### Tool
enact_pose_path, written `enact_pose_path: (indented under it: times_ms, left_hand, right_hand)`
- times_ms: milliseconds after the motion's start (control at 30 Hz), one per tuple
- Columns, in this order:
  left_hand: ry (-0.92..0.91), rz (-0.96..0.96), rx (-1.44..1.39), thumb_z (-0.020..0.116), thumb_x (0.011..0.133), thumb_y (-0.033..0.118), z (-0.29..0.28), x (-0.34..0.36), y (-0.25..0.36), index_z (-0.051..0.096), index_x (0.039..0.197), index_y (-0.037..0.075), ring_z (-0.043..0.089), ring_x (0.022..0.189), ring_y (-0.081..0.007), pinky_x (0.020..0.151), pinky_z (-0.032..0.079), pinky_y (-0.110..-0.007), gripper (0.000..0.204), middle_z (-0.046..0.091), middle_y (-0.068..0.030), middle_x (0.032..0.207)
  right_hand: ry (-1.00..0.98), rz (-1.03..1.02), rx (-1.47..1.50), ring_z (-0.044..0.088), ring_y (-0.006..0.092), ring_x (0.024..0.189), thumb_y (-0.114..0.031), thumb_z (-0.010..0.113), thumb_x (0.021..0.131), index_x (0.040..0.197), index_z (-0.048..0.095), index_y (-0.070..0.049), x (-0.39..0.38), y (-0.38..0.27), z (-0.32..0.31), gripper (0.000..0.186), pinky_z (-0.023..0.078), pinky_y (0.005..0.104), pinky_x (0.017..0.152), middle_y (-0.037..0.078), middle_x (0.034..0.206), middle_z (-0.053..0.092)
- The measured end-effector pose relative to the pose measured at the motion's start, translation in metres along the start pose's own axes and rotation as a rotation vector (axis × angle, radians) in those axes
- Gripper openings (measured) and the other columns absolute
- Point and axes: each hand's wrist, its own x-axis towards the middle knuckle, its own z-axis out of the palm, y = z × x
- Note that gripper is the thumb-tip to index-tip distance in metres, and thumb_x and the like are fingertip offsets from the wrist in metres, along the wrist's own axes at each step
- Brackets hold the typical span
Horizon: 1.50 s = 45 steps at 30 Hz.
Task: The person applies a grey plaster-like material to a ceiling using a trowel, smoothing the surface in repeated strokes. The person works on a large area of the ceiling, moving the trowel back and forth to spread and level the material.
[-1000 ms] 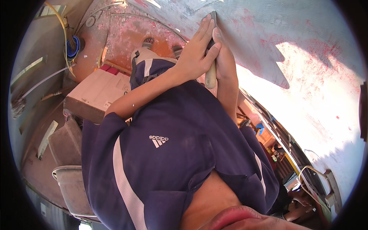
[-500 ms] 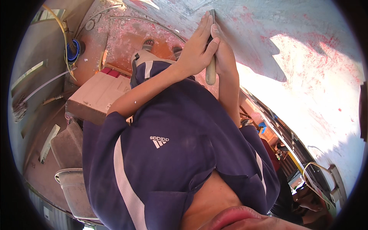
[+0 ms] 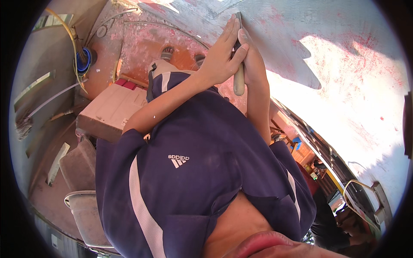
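The scraper sits by the big grey panel smeared with red. Its smooth handle is rounded, its blade thin. The left hand presses flat on it, fingers straight; I cannot tell whether the right hand grips.

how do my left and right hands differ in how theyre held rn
The left hand has its fingers straight and close together, in plain view; the right hand's are mostly hidden. The left hand's forearm slants across the body, while the right hand's forearm runs nearly straight up the picture. Both hands are bare and at the hand tool.
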Motion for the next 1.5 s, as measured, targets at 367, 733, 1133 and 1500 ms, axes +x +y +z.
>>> enact_pose_path:
  times_ms: [367, 733, 1133, 1500]
  left_hand:
    - [-0.051, -0.006, 0.029, 0.052, 0.101, 0.032, 0.008, -0.001, 0.003, 0.021, 0.155, -0.008, 0.023, 0.150, -0.0442, 0.121, 0.024, -0.043, 0.073, 0.020, -0.0311, 0.162]
    - [0.020, -0.036, 0.034, 0.052, 0.101, 0.031, 0.006, 0.000, 0.002, 0.024, 0.153, -0.010, 0.023, 0.150, -0.0437, 0.121, 0.024, -0.043, 0.072, 0.024, -0.0322, 0.160]
    - [0.002, -0.067, 0.033, 0.053, 0.101, 0.031, 0.007, -0.002, 0.003, 0.027, 0.152, -0.010, 0.026, 0.148, -0.0472, 0.121, 0.025, -0.046, 0.070, 0.025, -0.0338, 0.159]
    - [-0.011, -0.045, 0.006, 0.051, 0.102, 0.033, 0.012, -0.001, -0.001, 0.025, 0.153, -0.010, 0.026, 0.148, -0.0481, 0.120, 0.027, -0.045, 0.072, 0.023, -0.0339, 0.159]
  right_hand:
    - [0.078, 0.044, 0.044, 0.054, 0.0114, 0.104, -0.039, 0.052, 0.105, 0.144, 0.044, -0.002, -0.005, 0.001, -0.010, 0.054, 0.050, 0.0272, 0.086, 0.005, 0.117, 0.058]
    - [-0.034, 0.055, 0.038, 0.056, 0.0088, 0.099, -0.039, 0.051, 0.106, 0.140, 0.050, -0.003, -0.002, 0.001, -0.007, 0.050, 0.049, 0.0252, 0.081, 0.005, 0.115, 0.059]
    - [0.037, 0.039, 0.142, 0.056, 0.0100, 0.096, -0.037, 0.054, 0.105, 0.131, 0.055, -0.004, -0.004, 0.007, -0.005, 0.042, 0.050, 0.0264, 0.083, 0.003, 0.109, 0.060]
    - [0.044, 0.015, 0.005, 0.055, 0.0092, 0.085, -0.041, 0.052, 0.105, 0.127, 0.057, -0.003, -0.008, 0.002, -0.008, 0.044, 0.049, 0.0269, 0.071, 0.004, 0.104, 0.059]
